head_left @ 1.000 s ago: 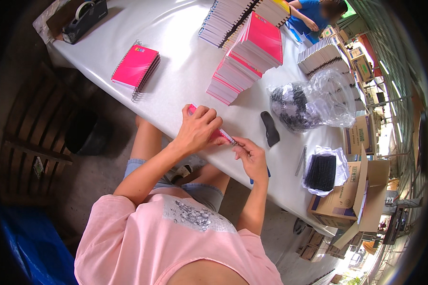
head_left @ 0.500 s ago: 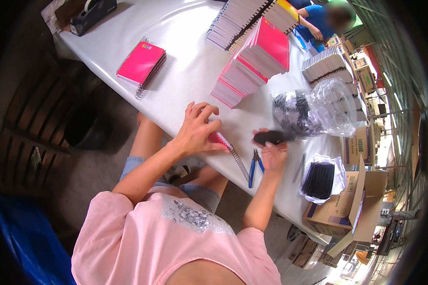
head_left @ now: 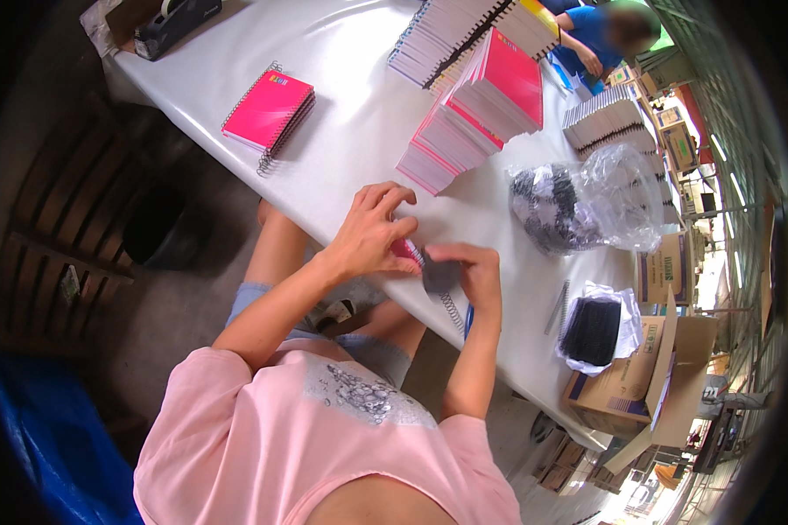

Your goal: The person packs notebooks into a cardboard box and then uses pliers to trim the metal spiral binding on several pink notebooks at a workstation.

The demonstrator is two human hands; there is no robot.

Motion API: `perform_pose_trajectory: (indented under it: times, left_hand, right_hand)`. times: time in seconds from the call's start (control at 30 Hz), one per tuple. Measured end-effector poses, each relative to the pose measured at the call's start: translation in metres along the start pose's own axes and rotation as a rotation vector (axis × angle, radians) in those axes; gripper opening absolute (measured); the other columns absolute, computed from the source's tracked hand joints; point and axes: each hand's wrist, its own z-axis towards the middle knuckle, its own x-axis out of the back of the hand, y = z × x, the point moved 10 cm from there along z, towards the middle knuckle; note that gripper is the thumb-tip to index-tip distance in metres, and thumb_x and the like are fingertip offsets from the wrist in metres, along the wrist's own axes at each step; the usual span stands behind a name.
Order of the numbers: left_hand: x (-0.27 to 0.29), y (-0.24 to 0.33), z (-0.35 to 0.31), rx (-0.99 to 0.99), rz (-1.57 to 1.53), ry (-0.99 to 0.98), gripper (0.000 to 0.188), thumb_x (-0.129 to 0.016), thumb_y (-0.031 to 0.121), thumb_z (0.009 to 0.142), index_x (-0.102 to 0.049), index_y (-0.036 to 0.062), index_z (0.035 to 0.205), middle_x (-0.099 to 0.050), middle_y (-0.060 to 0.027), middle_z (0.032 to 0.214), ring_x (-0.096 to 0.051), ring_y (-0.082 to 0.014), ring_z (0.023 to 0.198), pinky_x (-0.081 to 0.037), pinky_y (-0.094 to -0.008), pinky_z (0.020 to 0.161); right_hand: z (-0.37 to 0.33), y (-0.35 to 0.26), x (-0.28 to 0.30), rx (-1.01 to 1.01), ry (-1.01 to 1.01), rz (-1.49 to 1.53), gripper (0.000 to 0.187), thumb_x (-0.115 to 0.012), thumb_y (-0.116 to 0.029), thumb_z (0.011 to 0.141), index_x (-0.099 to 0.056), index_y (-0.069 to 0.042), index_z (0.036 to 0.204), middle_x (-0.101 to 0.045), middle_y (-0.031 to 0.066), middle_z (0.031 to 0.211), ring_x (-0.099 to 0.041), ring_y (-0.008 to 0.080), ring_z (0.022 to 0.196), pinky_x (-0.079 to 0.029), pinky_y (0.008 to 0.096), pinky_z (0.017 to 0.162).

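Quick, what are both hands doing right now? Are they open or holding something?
Left hand: closed, holding a pink notebook.
Right hand: closed, holding a dark object, too blurred to name, by the wire coil.

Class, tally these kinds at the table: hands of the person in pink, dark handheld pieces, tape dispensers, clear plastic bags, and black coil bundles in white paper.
Hands: 2 (left hand, right hand)
Dark piece, blurred, at the right hand: 1
Tape dispenser: 1
Clear plastic bag: 1
Paper-wrapped coil bundle: 1
Total: 6
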Motion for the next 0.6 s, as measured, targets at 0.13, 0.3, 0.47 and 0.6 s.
perform_pose_trajectory:
  times: [0.13, 0.3, 0.47, 0.6]
  left_hand:
    - [0.0, -0.001, 0.004, 0.01, -0.059, -0.017, 0.057, -0.077, 0.055, 0.052, -0.056, 0.0076, 0.076, -0.047, -0.0122, 0.116, -0.043, -0.0327, 0.111, -0.039, -0.0475, 0.088]
    - [-0.006, -0.025, 0.002, 0.078, -0.292, 0.006, 0.062, -0.083, 0.052, 0.049, -0.053, 0.0081, 0.08, -0.04, -0.0169, 0.118, -0.042, -0.0338, 0.108, -0.041, -0.0422, 0.083]
    - [-0.019, -0.041, 0.0, 0.126, -0.453, -0.005, 0.082, -0.089, 0.049, 0.044, -0.046, 0.0072, 0.1, -0.036, -0.0155, 0.11, -0.041, -0.0273, 0.101, -0.041, -0.0376, 0.079]
    - [-0.019, -0.051, 0.001, 0.162, -0.516, 0.044, 0.107, -0.09, 0.05, 0.042, -0.03, 0.0035, 0.117, -0.037, -0.007, 0.093, -0.041, -0.0168, 0.082, -0.039, -0.0297, 0.071]
  right_hand:
    - [-0.009, 0.024, 0.027, -0.085, 0.218, 0.257, 0.029, -0.052, 0.01, 0.069, -0.07, 0.002, 0.091, -0.07, 0.0114, 0.091, -0.066, 0.0157, 0.078, -0.05, 0.0255, 0.076]
    - [0.002, 0.032, 0.019, -0.28, 0.237, -0.224, 0.025, -0.055, 0.006, 0.072, -0.069, 0.003, 0.092, -0.069, 0.0156, 0.086, -0.066, 0.0176, 0.077, -0.051, 0.0259, 0.074]
    - [0.011, -0.02, -0.004, 0.032, 0.086, 0.018, 0.031, -0.054, 0.011, 0.069, -0.069, 0.002, 0.094, -0.069, 0.0143, 0.084, -0.065, 0.0148, 0.076, -0.05, 0.0241, 0.071]
    - [0.011, 0.009, 0.006, -0.13, 0.228, 0.172, 0.031, -0.054, 0.009, 0.069, -0.07, -0.001, 0.094, -0.07, 0.013, 0.086, -0.065, 0.0152, 0.076, -0.051, 0.0257, 0.072]
